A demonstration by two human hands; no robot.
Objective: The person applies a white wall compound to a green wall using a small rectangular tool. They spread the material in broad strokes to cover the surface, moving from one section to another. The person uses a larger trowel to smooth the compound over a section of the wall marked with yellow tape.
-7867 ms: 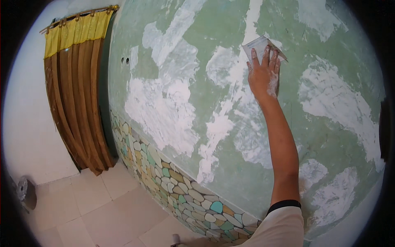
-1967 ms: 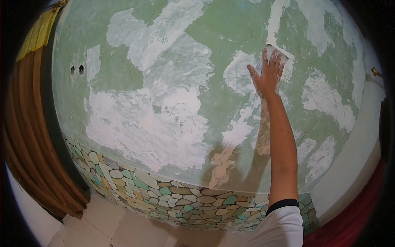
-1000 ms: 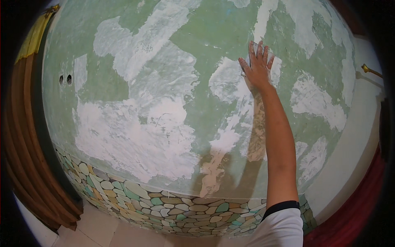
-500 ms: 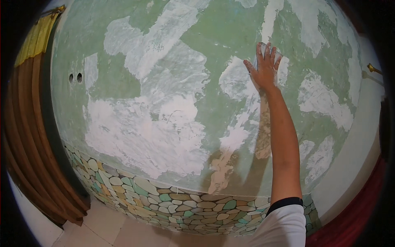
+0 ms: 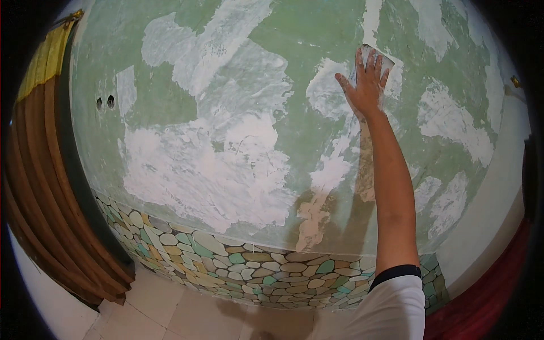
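My right hand point(image 5: 368, 85) lies flat against a green wall point(image 5: 317, 34), its fingers spread and the thumb out to the left. Under the fingers is a thin greyish-white sheet point(image 5: 387, 60), pressed to the wall; its corner sticks out above and right of the fingertips. It looks like sandpaper, but its face is hidden. Around the hand are rough white filler patches point(image 5: 328, 93), with a narrow white strip point(image 5: 371, 22) running up above it. The arm is stretched nearly straight, in a white sleeve with a dark cuff. My left hand is out of view.
A larger white filler patch point(image 5: 209, 175) covers the wall's left part, near two round holes point(image 5: 105, 102). Below runs a band of pebble-like stones point(image 5: 272, 269) above floor tiles point(image 5: 192, 317). A brown and yellow curtain point(image 5: 45, 147) hangs left; red cloth point(image 5: 481, 300) lies lower right.
The view has tipped slightly downward, so the wall sits higher in the picture. My right hand stays at nearly the same place on the wall, with more of the sheet showing past the fingertips.
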